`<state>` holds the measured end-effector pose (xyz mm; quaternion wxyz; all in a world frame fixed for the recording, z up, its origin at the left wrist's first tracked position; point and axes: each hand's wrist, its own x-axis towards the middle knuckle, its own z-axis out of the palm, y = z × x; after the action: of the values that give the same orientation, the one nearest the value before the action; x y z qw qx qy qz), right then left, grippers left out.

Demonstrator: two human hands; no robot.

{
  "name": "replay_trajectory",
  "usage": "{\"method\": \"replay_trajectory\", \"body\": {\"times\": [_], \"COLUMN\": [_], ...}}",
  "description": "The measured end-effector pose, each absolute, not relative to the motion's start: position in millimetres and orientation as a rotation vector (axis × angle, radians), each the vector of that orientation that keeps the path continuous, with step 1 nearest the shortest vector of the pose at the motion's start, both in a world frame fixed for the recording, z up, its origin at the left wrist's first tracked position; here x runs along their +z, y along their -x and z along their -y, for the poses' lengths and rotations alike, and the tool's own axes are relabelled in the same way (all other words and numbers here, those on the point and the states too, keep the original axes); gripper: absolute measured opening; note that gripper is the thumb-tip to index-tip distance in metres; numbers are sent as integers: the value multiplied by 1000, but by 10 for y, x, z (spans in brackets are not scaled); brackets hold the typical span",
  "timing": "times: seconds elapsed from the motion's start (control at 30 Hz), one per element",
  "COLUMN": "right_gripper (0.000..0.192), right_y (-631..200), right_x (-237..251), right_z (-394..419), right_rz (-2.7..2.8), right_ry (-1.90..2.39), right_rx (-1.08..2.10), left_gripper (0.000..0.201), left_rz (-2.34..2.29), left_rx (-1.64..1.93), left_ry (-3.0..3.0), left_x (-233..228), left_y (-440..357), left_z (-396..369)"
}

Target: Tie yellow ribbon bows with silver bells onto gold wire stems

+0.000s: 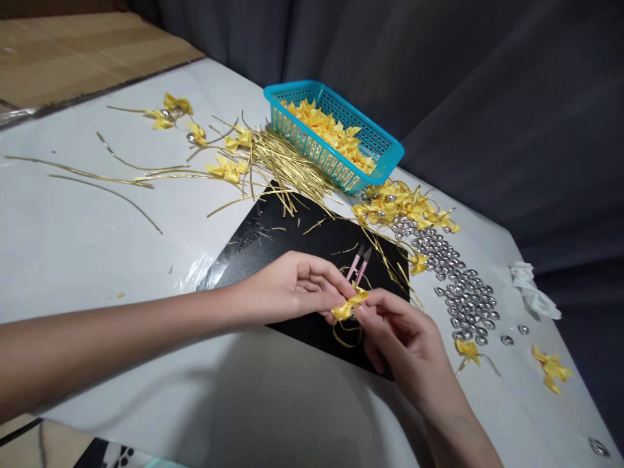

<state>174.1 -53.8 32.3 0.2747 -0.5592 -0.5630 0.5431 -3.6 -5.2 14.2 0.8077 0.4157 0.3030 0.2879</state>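
Observation:
Between my hands is a yellow ribbon bow (343,311), with a loop of gold cord (349,343) hanging under it. My left hand (312,286) pinches the bow's left side between thumb and fingers. From the other side, the thumb and forefinger of my right hand (397,325) close on its right edge. Both hands are over a black mat (302,341). Just beyond the bow lie thread snips with pink handles (359,263), blades pointing away. Scraps of gold cord are scattered on the mat.
A turquoise basket (394,156) of yellow bows stands at the back. Beside it lies a pile of gold cords (287,166). Many silver oval pieces (468,299) spread on the right, near finished-looking bows (404,205). Cardboard (88,52) is at the far left.

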Motion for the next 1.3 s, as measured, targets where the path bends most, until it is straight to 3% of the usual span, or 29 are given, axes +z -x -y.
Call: {"method": "replay_trajectory", "body": {"times": [1.3], "right_gripper": [31], "right_y": [-1643], "right_x": [411], "right_z": [637], "right_rz": [1479], "right_ry": [1570], "right_rx": [1372], "left_gripper": [13], "left_rz": [-493], "left_rx": [633], "left_ry": [-967], "left_x": [102], "left_y": [24], "left_z": [72]}}
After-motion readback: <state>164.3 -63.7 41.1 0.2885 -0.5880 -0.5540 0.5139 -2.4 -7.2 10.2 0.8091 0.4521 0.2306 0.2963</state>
